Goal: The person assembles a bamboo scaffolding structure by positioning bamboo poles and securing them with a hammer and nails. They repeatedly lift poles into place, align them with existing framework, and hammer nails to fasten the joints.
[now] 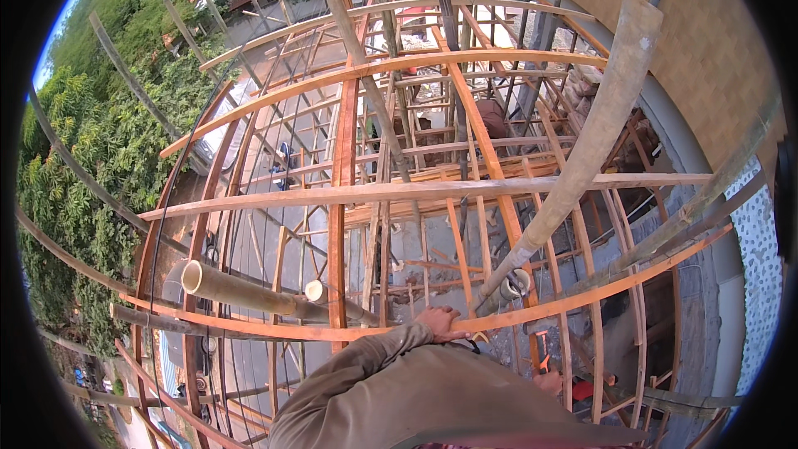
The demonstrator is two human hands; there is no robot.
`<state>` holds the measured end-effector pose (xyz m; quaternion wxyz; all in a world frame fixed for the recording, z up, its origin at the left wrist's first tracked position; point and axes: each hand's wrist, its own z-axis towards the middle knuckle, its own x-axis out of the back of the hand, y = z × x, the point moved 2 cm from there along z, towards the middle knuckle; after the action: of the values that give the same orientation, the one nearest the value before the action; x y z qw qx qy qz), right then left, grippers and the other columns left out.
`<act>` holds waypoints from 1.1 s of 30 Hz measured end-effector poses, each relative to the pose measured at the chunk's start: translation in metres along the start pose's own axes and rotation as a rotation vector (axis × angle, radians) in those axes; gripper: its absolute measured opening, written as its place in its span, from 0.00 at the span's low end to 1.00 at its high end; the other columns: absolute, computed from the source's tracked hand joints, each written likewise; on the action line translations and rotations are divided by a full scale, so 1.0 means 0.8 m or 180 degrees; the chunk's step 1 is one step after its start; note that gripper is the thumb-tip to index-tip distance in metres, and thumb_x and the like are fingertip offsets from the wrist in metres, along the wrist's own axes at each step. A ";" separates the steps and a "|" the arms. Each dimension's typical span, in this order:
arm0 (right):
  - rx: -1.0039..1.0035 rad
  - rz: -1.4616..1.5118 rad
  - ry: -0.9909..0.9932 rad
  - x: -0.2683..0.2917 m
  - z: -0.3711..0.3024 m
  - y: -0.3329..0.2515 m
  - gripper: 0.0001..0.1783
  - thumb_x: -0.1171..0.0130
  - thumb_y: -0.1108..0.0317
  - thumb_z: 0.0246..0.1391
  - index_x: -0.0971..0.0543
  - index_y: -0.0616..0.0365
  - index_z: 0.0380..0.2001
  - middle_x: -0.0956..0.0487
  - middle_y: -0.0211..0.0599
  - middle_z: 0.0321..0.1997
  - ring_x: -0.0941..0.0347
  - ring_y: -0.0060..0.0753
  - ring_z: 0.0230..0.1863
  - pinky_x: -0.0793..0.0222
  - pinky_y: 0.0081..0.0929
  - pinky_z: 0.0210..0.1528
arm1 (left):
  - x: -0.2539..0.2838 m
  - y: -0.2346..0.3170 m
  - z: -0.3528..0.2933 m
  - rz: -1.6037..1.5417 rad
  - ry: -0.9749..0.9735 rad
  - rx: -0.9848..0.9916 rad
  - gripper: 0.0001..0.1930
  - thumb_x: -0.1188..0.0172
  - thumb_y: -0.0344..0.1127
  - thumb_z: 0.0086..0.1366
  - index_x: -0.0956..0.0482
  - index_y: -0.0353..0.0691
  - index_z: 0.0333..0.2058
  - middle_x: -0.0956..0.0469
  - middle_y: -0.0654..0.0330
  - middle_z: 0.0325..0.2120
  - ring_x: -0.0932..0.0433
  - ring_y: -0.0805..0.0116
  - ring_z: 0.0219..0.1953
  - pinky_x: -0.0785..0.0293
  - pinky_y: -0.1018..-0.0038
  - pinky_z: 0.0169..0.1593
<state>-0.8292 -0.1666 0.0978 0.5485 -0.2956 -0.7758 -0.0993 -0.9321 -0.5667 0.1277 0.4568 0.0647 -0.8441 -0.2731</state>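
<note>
A left hand (pixel 438 322) rests with fingers curled over a curved wooden beam (pixel 349 333) of a scaffold-like timber frame. The right hand (pixel 549 382) shows lower down, its grip unclear. Ground and green trees (pixel 91 158) lie far below.

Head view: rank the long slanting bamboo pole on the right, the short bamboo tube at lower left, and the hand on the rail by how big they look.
1. Slanting bamboo pole, largest.
2. Short bamboo tube.
3. Left hand on the wooden rail, smallest, though it is closer to the camera.
</note>
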 end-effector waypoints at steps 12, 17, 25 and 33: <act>-0.0160 0.0151 -0.0037 -0.015 0.010 0.013 0.31 0.26 0.52 0.44 0.18 0.58 0.50 0.15 0.56 0.45 0.18 0.59 0.50 0.23 0.52 0.53 | 0.019 0.011 0.003 0.0039 -0.0240 0.0110 0.47 0.49 0.81 0.59 0.20 0.36 0.51 0.17 0.42 0.42 0.17 0.41 0.46 0.21 0.49 0.49; -0.0137 0.0146 0.0015 -0.008 0.005 0.005 0.31 0.26 0.53 0.44 0.18 0.55 0.51 0.14 0.54 0.41 0.17 0.59 0.47 0.22 0.52 0.51 | 0.034 0.019 0.002 0.0048 -0.0442 0.0085 0.47 0.50 0.79 0.61 0.20 0.32 0.50 0.17 0.38 0.40 0.17 0.41 0.46 0.21 0.50 0.47; -0.0161 0.0022 0.0066 -0.013 0.010 0.007 0.28 0.27 0.51 0.44 0.17 0.52 0.49 0.14 0.54 0.39 0.16 0.59 0.44 0.22 0.54 0.49 | 0.027 0.015 0.008 -0.0087 -0.0602 0.0171 0.45 0.50 0.77 0.63 0.20 0.33 0.48 0.16 0.42 0.32 0.15 0.42 0.36 0.21 0.51 0.43; -0.0307 -0.0031 0.0017 -0.027 0.017 0.021 0.31 0.27 0.49 0.42 0.17 0.55 0.48 0.14 0.55 0.36 0.17 0.61 0.43 0.22 0.56 0.50 | 0.022 0.014 0.015 0.0038 -0.0632 0.0137 0.44 0.51 0.76 0.63 0.21 0.34 0.48 0.16 0.42 0.33 0.16 0.43 0.38 0.21 0.50 0.42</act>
<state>-0.8254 -0.1544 0.0701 0.5353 -0.3177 -0.7700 -0.1400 -0.9503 -0.5592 0.1415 0.3710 0.0421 -0.8913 -0.2573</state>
